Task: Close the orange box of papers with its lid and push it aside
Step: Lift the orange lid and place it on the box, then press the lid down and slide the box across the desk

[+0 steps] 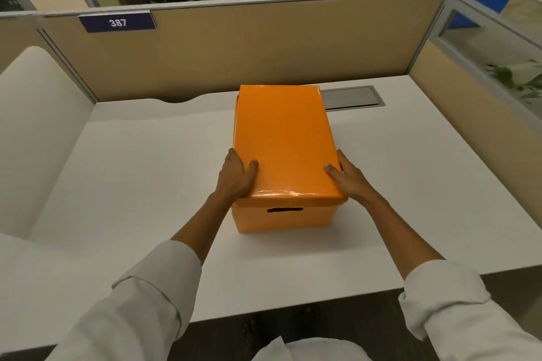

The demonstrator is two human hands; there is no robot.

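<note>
orange box (283, 218) mid-desk on white desk (132, 184), lid (283, 141) seated on top, left hand (236, 177) and right hand (347, 174) clasping the lid's near corners — thumbs on top, fingers wrapped down its sides, grey cable hatch (349, 98) just beyond

An orange box (281, 218) stands near the middle of the white bench (146, 170) with its orange lid (283, 138) on top, the lid's rim overhanging the near wall above a dark handle slot (284, 210). The left hand (237, 176) clasps the lid's near left edge and the right hand (350, 176) its near right edge, thumbs lying on the top surface, each grip closed on the lid. Behind the box a grey cable hatch (350, 97) is set into the bench, and a blue plate reading 387 (117, 22) hangs on the beige partition (264, 47).
</note>
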